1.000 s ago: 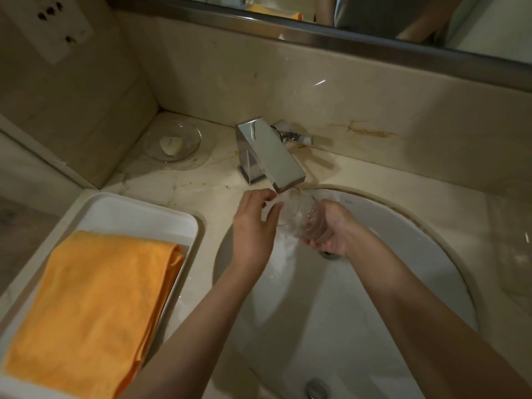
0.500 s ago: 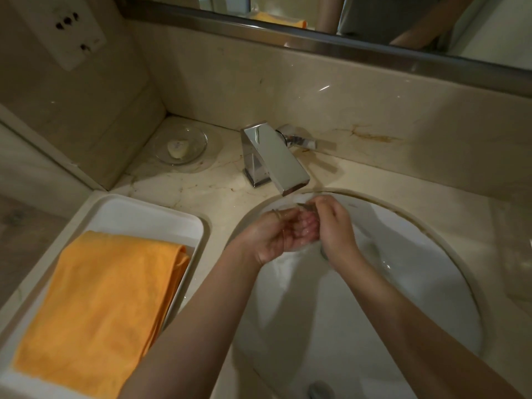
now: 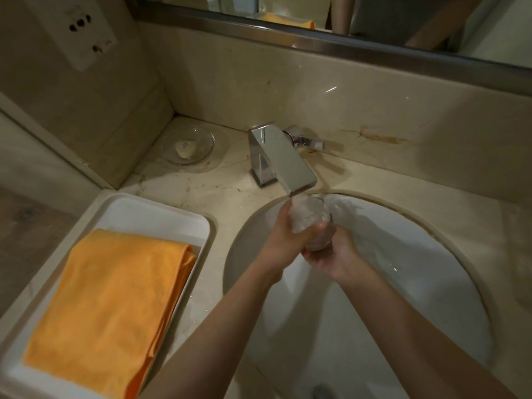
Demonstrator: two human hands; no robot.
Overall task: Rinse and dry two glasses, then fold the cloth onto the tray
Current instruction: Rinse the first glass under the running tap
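Observation:
A clear glass [image 3: 312, 220] is held under the chrome faucet [image 3: 283, 159], with water running into it over the white sink [image 3: 431, 254]. My left hand [image 3: 285, 240] grips the glass from the left side. My right hand [image 3: 334, 254] cups it from below and the right, fingers curled round its base. A folded orange cloth [image 3: 109, 300] lies in the white tray [image 3: 161, 208] on the counter to the left. A second glass [image 3: 522, 263] shows faintly at the right edge of the counter.
A glass soap dish [image 3: 188, 145] with a small soap sits in the back left corner. A wall socket plate [image 3: 83, 33] is on the left wall. A mirror [image 3: 345, 12] runs along the top. The sink drain [image 3: 324, 391] is near the bottom edge.
The glass was turned and rubbed between both hands, then brought upright under the spout. My right hand moved from beside the glass to beneath it.

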